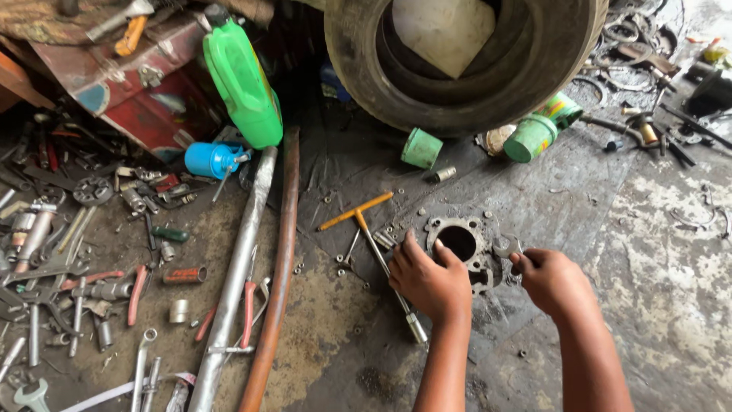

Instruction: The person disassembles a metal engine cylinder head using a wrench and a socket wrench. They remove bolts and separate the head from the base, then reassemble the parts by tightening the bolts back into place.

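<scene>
A grey metal engine cylinder block (460,241) with a round bore lies on the dirty floor. My left hand (428,280) rests on its near left edge, fingers curled against it. My right hand (552,279) is closed around a small metal tool or part (506,246) held against the block's right side. A T-handle socket wrench (379,252) with an orange crossbar lies just left of the block, running under my left hand. Small nuts and bolts (387,238) are scattered around it.
A large tyre (465,69) stands behind. A green jug (242,80), blue oil can (210,159), green cup (421,148) and green tin (534,134) lie near it. Long pipes (259,275) cross the floor. Several wrenches, pliers and sockets (76,290) cover the left.
</scene>
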